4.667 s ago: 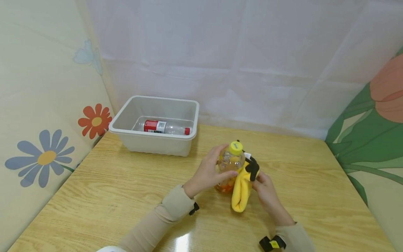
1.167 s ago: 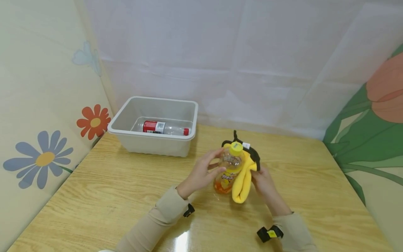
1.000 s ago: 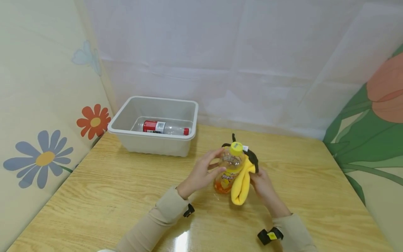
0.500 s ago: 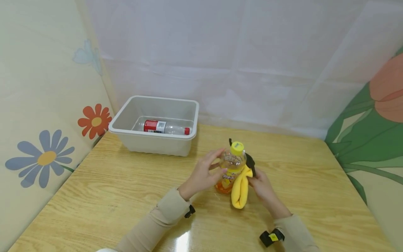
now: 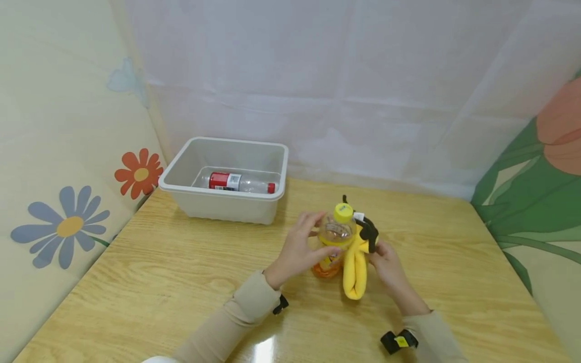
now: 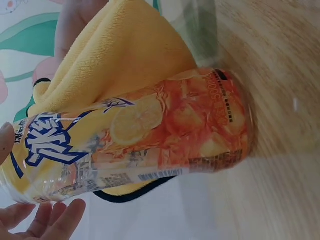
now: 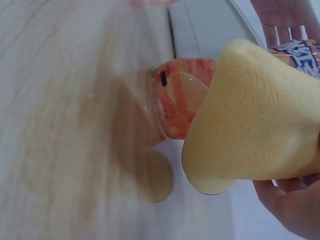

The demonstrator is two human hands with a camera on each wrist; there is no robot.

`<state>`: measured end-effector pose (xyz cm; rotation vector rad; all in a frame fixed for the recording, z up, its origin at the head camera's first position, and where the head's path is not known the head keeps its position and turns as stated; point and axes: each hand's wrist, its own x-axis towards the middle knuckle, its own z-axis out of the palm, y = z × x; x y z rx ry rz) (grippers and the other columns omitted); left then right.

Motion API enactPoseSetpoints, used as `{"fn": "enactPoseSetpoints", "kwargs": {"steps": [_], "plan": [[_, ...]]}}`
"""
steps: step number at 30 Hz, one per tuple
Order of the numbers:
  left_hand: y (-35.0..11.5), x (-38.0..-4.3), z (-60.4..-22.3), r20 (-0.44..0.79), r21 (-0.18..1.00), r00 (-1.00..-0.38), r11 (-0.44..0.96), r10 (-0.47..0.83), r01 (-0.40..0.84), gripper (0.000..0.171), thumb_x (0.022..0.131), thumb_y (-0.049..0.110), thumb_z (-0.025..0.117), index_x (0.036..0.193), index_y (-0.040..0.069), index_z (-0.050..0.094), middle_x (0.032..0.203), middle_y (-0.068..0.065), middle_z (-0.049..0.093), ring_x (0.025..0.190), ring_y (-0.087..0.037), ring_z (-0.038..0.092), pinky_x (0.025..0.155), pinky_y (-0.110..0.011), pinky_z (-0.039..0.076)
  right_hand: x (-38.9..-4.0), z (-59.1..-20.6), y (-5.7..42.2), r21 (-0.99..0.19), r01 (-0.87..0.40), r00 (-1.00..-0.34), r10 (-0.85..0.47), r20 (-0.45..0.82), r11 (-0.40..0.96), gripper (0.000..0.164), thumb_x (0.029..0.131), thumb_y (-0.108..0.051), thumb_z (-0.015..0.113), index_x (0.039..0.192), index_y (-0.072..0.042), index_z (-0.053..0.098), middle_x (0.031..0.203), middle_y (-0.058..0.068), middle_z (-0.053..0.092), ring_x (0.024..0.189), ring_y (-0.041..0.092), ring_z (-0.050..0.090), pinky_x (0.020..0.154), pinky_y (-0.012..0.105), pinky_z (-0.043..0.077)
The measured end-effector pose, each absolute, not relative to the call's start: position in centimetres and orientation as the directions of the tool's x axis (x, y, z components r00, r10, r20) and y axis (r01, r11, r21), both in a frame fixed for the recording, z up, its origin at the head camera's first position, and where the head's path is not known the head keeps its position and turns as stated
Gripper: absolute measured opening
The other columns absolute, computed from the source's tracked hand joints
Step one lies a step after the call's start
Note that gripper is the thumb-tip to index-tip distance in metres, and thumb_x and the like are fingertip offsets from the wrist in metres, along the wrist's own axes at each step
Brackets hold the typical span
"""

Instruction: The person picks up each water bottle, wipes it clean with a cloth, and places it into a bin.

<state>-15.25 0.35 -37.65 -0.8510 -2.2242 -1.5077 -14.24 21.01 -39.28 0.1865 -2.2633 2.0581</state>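
Note:
A clear plastic drink bottle (image 5: 338,232) with a yellow cap stands upright on the wooden table. Lemon slices and orange print cover its label in the left wrist view. My left hand (image 5: 297,252) holds the bottle round its upper part, thumb across the near side. From the right, my right hand (image 5: 388,267) grips a folded yellow cloth (image 5: 355,272) with black edging and a white tag. The cloth lies against the bottle's right side, its folded end hanging down. In the right wrist view the cloth (image 7: 255,120) hides part of the bottle.
A pale grey plastic tub (image 5: 222,204) stands at the back left of the table (image 5: 159,282). Inside it lies a clear bottle (image 5: 254,185) with a red label and red cap. A white sheet (image 5: 386,91) hangs behind; flower-printed cloths flank both sides.
The cloth spread up behind the bottle, dropped lower, and now sits slightly farther right with its black edge bunched. My left thumb has moved farther across the bottle. The tub has stayed put.

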Motion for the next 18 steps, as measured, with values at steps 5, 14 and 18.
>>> {"fn": "enactPoseSetpoints", "kwargs": {"steps": [5,14,18], "plan": [[0.2,-15.3,-37.3,0.54,0.709,-0.773,0.313,0.333,0.631,0.075,0.07,0.018,0.079,0.131,-0.003,0.041,0.106,-0.012,0.049,0.096,-0.019,0.052,0.082,-0.025,0.051,-14.2,-38.4,22.0,-0.979,-0.185,-0.983,-0.027,0.183,0.09,0.041,0.082,0.014,0.047,0.09,-0.024,0.061,0.083,-0.013,0.062,0.079,0.002,0.056,0.069,0.015,0.049],[-0.2,-15.6,-36.8,0.472,0.72,-0.79,0.345,0.393,0.602,0.076,0.074,0.018,0.076,0.135,0.0,0.034,0.111,-0.012,0.05,0.1,-0.02,0.052,0.084,-0.032,0.051,-14.3,-37.3,23.5,-0.96,-0.278,-0.96,-0.041,0.276,0.041,0.051,0.085,0.014,0.043,0.093,-0.033,0.064,0.09,-0.014,0.063,0.086,0.001,0.055,0.075,0.013,0.049],[-0.5,-15.9,-36.7,0.461,0.736,-0.78,0.308,0.424,0.603,0.071,0.076,0.015,0.074,0.133,-0.001,0.034,0.117,-0.015,0.05,0.105,-0.022,0.052,0.084,-0.03,0.051,-14.3,-36.7,23.7,-0.953,-0.299,-0.954,-0.041,0.298,0.039,0.047,0.086,0.013,0.044,0.092,-0.03,0.065,0.09,-0.013,0.063,0.086,0.001,0.055,0.073,0.014,0.048]]}}
